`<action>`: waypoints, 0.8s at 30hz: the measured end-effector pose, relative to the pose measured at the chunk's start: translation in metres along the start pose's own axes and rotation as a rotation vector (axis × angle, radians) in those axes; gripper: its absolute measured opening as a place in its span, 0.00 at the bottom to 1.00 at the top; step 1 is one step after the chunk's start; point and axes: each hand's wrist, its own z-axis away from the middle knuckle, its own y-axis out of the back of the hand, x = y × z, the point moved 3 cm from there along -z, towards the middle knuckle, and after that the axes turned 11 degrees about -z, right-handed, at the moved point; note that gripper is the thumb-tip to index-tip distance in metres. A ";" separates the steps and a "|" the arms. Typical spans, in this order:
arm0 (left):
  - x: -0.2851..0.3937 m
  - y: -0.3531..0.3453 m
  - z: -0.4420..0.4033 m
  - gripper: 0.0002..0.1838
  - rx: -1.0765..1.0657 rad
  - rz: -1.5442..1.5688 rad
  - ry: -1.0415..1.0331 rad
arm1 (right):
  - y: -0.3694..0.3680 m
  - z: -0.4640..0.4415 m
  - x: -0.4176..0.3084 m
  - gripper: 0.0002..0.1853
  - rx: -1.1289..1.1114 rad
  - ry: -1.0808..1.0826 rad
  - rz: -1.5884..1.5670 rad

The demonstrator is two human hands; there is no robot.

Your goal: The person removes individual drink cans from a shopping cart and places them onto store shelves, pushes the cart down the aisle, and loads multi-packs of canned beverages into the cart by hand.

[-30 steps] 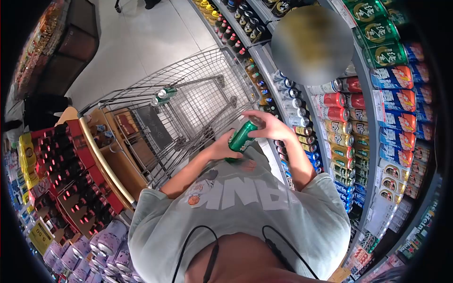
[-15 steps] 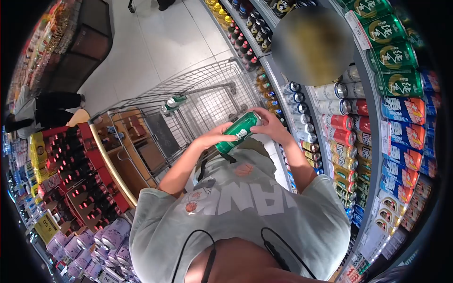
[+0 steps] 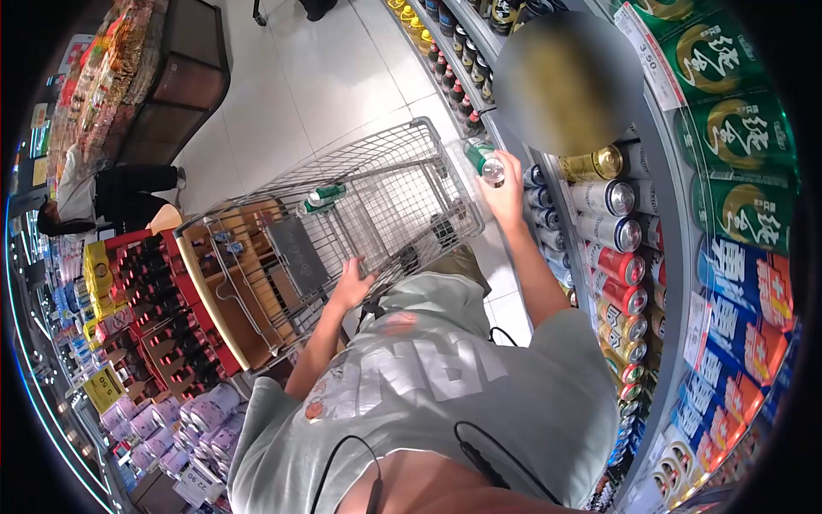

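Note:
My right hand (image 3: 505, 195) is wrapped around a green can (image 3: 481, 158), tilted with its silver end toward me, between the shopping cart and the drinks shelf. My left hand (image 3: 351, 284) has its fingers apart and holds nothing. It is by the near side of the wire shopping cart (image 3: 419, 128); whether it touches the cart I cannot tell. Inside the cart lie green-and-silver cans (image 3: 325, 197), close to a grey panel (image 3: 295, 254).
On the right, a shelf holds silver cans (image 3: 604, 197), red cans (image 3: 621, 265) and green multipacks (image 3: 741, 137). To the left stand a red display of dark bottles (image 3: 163, 291) and purple-white cans (image 3: 214, 407). A person (image 3: 128, 197) is farther left. Tiled floor (image 3: 300, 77) lies ahead.
The green can has gone from both hands to my right hand alone, moving up and right toward the shelf. My left hand has let go and dropped down and left beside the cart.

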 end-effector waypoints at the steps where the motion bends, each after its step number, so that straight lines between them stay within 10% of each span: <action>1: -0.008 -0.006 0.003 0.36 0.021 -0.015 0.009 | 0.000 -0.003 0.019 0.35 0.014 -0.021 0.005; 24: -0.079 -0.103 0.034 0.21 0.032 0.228 0.111 | 0.029 -0.014 0.215 0.45 -0.059 -0.742 0.455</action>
